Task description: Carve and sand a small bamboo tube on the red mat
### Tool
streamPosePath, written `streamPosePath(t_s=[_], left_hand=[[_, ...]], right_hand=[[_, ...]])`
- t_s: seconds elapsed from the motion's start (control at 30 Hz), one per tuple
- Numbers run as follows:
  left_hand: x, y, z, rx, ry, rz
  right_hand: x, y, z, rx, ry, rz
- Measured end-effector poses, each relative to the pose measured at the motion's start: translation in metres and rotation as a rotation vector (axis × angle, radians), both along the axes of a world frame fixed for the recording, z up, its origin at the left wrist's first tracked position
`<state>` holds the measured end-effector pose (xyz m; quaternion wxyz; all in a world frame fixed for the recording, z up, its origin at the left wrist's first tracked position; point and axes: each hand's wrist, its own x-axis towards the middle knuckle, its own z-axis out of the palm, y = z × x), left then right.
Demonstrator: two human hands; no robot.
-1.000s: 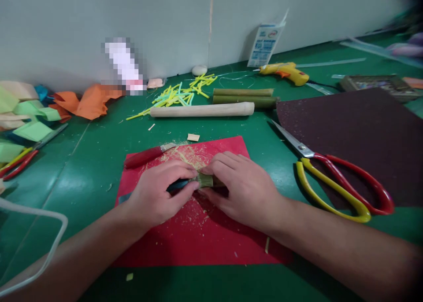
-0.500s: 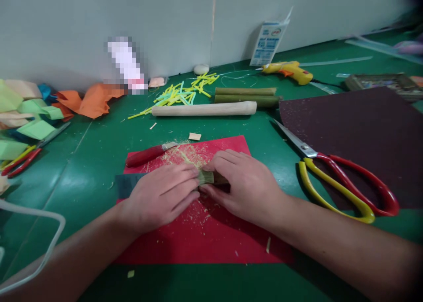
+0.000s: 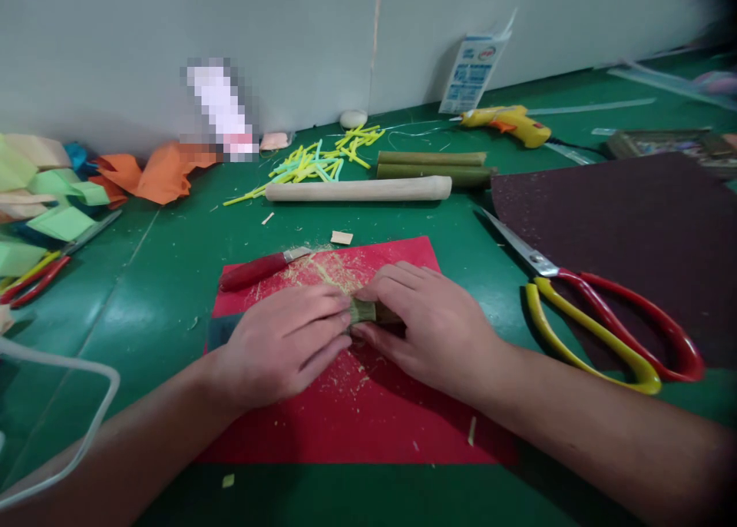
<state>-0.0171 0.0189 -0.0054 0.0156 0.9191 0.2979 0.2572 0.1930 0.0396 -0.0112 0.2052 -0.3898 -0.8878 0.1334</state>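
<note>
Both hands meet over a red sheet [image 3: 345,419] on the green table. My right hand [image 3: 429,327] is closed around a short green bamboo piece [image 3: 368,311], only a small part of which shows between the hands. My left hand [image 3: 285,343] presses against the bamboo's left end with fingers curled over a dark sheet [image 3: 222,331] that sticks out to its left; I take it for sandpaper. Pale shavings lie scattered on the red sheet. A red-handled knife [image 3: 256,270] lies just beyond my left hand.
Large scissors [image 3: 593,312] with red and yellow handles lie right, on a dark maroon sheet [image 3: 622,227]. Behind are a pale wooden rod [image 3: 357,190], two green bamboo sticks [image 3: 431,166], coloured straw bits [image 3: 314,162], a yellow glue gun [image 3: 507,124]. Folded papers and small scissors [image 3: 34,277] sit left.
My left hand flattened over the dark sheet and shifted slightly along the bamboo's end; the dark sheet slid out left, then partly back. My right hand stayed in place.
</note>
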Motion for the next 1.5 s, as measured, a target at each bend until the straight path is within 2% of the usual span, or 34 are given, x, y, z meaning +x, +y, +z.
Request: streamPosePath(t_s=[0.07, 0.27, 0.43, 0.53, 0.77, 0.93, 1.07, 1.27, 1.37, 1.5], left_hand=[[-0.001, 0.0, 0.0, 0.035, 0.018, -0.028], [0.006, 0.005, 0.002, -0.142, -0.104, 0.131], [0.003, -0.004, 0.001, 0.037, 0.021, 0.01], [0.001, -0.004, 0.0, 0.066, 0.05, -0.024], [0.007, 0.009, 0.005, -0.171, -0.126, 0.148], [0.001, 0.004, 0.016, -0.185, -0.269, 0.292], [-0.002, -0.002, 0.017, -0.175, -0.172, 0.234], [-0.001, -0.006, 0.006, -0.083, -0.065, 0.05], [0.002, -0.003, 0.005, -0.085, -0.066, 0.049], [0.006, 0.003, 0.007, -0.222, -0.066, 0.119]], right_hand=[[0.0, 0.0, 0.0, 0.003, -0.002, -0.007], [-0.002, -0.002, 0.0, 0.053, -0.016, -0.012], [-0.001, -0.001, 0.001, 0.036, 0.001, -0.014], [-0.002, -0.001, 0.001, 0.04, 0.001, -0.015], [-0.003, -0.003, 0.0, 0.085, -0.002, -0.005], [-0.002, -0.006, -0.002, 0.1, 0.008, 0.008], [-0.002, -0.007, -0.002, 0.09, 0.02, 0.014], [-0.001, -0.01, 0.001, 0.05, -0.021, -0.013], [0.0, -0.011, 0.002, 0.041, -0.034, 0.002], [-0.001, -0.012, 0.001, 0.03, -0.046, 0.016]])
